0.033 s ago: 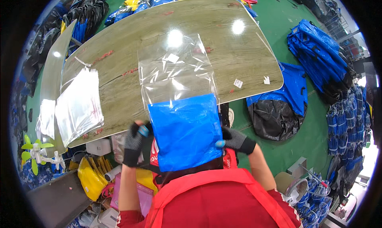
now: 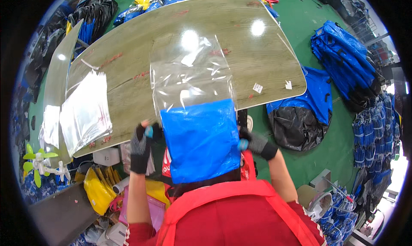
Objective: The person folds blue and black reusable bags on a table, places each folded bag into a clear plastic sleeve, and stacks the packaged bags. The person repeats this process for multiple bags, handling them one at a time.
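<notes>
A folded bright blue plastic sheet (image 2: 201, 143) lies in front of me, its lower end by my apron. A clear plastic bag (image 2: 191, 81) reaches from its far end over the table; how far the bag covers the sheet is hard to see. Beside the sheet's left edge is my left hand (image 2: 143, 141), in a grey and black glove with bare fingertips, fingers apart and holding nothing visible. My right hand (image 2: 257, 144), gloved alike, is close against the right edge, thumb and fingers spread. Its far fingers are blurred and partly hidden.
The wood-patterned table (image 2: 124, 83) bears a stack of clear bags (image 2: 88, 111) at left and small white labels (image 2: 257, 88). A green fan (image 2: 38, 165) stands at the left corner. Yellow packs (image 2: 99, 190) lie below. Blue and black bags (image 2: 300, 121) lie on the green floor at right.
Both hands have moved slightly away from me along the sheet's sides. My right thumb has come off the sheet's edge. The blue sheet has shifted very slightly.
</notes>
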### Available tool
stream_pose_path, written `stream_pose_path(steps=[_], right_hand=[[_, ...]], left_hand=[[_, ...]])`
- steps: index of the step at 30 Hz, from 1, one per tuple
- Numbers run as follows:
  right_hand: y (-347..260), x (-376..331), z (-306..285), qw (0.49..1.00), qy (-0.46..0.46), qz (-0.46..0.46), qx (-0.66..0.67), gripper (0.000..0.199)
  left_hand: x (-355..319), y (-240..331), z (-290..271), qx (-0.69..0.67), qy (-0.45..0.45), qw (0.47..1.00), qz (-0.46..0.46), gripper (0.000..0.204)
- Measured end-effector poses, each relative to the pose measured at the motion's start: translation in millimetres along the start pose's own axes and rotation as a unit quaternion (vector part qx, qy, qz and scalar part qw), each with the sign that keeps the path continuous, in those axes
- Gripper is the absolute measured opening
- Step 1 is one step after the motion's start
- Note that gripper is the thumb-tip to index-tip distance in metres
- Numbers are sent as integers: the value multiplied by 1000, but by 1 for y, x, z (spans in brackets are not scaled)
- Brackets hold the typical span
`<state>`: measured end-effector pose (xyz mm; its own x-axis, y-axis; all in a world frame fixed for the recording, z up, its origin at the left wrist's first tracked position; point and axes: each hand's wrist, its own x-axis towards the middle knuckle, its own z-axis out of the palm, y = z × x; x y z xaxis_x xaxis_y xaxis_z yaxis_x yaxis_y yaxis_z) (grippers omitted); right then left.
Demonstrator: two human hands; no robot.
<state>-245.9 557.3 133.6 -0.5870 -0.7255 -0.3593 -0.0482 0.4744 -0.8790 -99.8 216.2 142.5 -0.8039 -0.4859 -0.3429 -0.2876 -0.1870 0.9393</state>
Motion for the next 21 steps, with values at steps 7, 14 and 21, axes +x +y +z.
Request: stream_pose_path(steps=[7, 14, 21], right_hand=[[-18, 12, 42, 974, 166, -22, 150, 59], [10, -73, 85, 885, 43, 53, 461, 121], [10, -71, 82, 919, 64, 86, 379, 99]], left_hand=[[-22, -29, 42, 64, -82, 995, -16, 55], [-112, -67, 35, -47, -163, 984, -44, 90], [-87, -92, 51, 46, -86, 990, -106, 75]])
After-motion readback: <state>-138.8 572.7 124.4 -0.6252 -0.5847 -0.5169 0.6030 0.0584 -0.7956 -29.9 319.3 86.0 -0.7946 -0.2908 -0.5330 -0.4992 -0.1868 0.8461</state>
